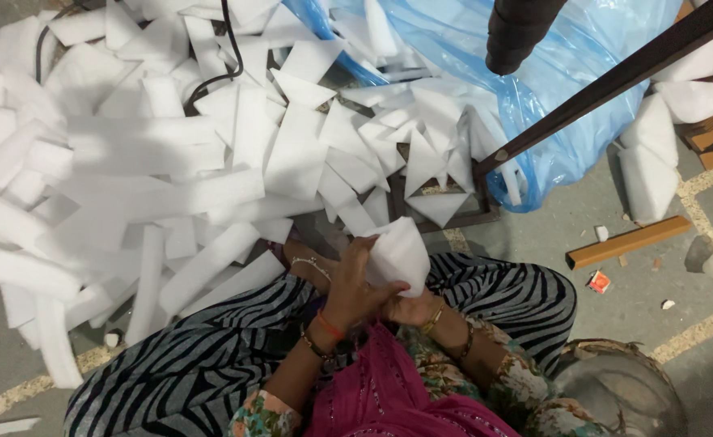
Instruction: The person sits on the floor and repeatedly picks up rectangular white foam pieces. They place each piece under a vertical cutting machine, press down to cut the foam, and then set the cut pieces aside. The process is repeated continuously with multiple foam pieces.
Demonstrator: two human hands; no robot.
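A: Hands?
B: L hand [355, 279] wrapped round a white foam piece [401, 252], fingers on its left edge. R hand [409, 307] under the piece, mostly hidden; grip can't tell.
A: Piece loc.?
B: Held above lap, over striped trousers [211, 356].
A: Surroundings?
B: Foam pile [130, 162] on floor [583, 222] just ahead; blue bag [550, 89] upper right w/ more foam; wood bar [627, 241] on floor, right.

A seated person wears loose black-and-white zebra-striped trousers [211, 356], a floral top with short patterned sleeves [263, 414], and a bright magenta scarf [389, 396]. Orange and beaded bangles [328, 328] circle one wrist, gold bangles [435, 316] the other, and a thin anklet [312, 263] shows.
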